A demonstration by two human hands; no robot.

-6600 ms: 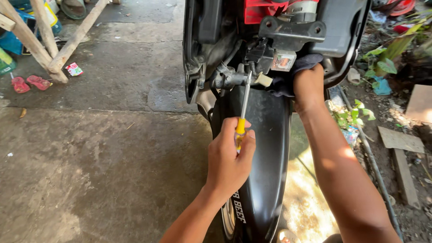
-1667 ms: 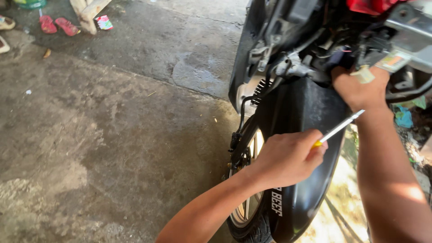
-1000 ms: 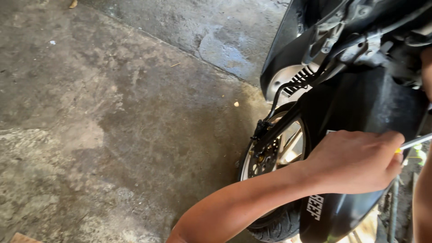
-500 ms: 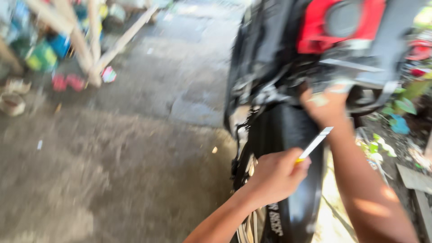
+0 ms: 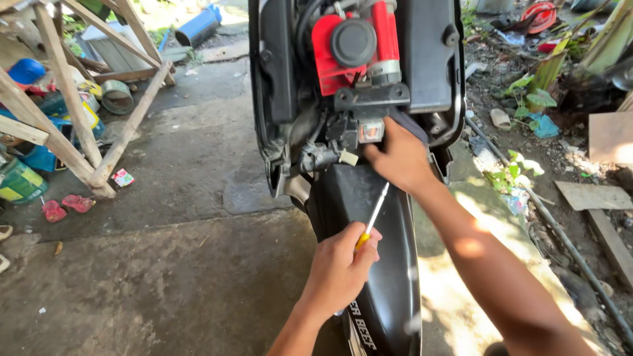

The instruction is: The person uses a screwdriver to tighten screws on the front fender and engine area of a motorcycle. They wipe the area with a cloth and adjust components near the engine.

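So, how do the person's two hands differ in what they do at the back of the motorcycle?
The left hand is closed around a screwdriver with a yellow handle, its shaft pointing up; the right hand holds no tool that shows. The left hand is lower, over the black rear fender; the right hand is higher, pressed against the parts under the red unit. Both hands are bare and reach toward the motorcycle.

Outdoor repair yard: stripped motorcycle (image 5: pixel 356 99), concrete floor (image 5: pixel 165 277), scattered junk (image 5: pixel 39 165).
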